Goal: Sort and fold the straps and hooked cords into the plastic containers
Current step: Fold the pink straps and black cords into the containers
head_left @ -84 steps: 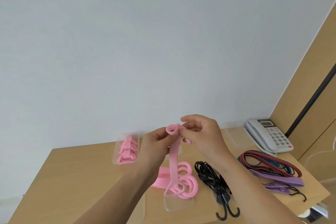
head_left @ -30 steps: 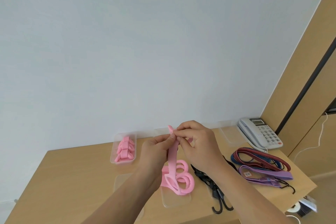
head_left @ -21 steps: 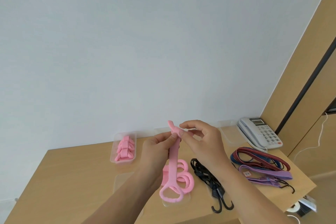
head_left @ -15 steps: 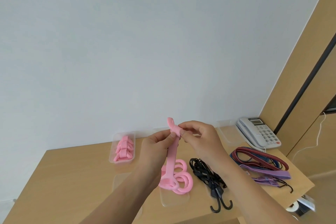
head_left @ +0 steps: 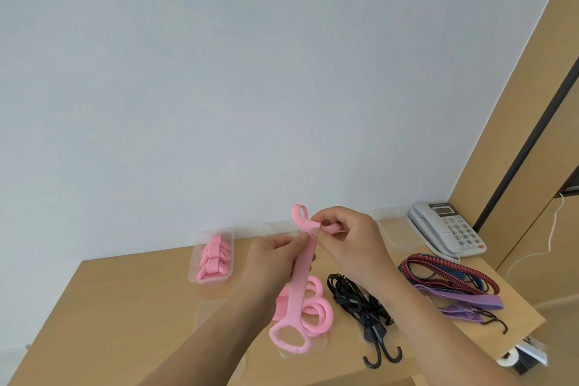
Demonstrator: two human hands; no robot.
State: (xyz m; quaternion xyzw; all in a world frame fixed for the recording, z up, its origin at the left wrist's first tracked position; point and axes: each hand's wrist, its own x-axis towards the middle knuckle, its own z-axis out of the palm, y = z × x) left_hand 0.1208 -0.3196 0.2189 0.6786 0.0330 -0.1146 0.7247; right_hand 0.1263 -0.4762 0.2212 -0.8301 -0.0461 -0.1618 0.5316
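Head view: both hands hold one pink strap (head_left: 300, 273) upright above the desk (head_left: 119, 301). The right hand (head_left: 351, 247) has its grip pinched on the strap's curled top end, and the left hand (head_left: 272, 263) has its grip pinched just below. The strap's lower loop hangs over more pink straps (head_left: 316, 307). A container of folded pink straps (head_left: 213, 257) sits at ten o'clock; black hooked cords (head_left: 363, 307) lie at four o'clock.

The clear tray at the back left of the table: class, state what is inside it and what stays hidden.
Inside the clear tray lie several folded pink straps, stacked in a row. How many there are, and the tray's floor beneath them, cannot be seen.
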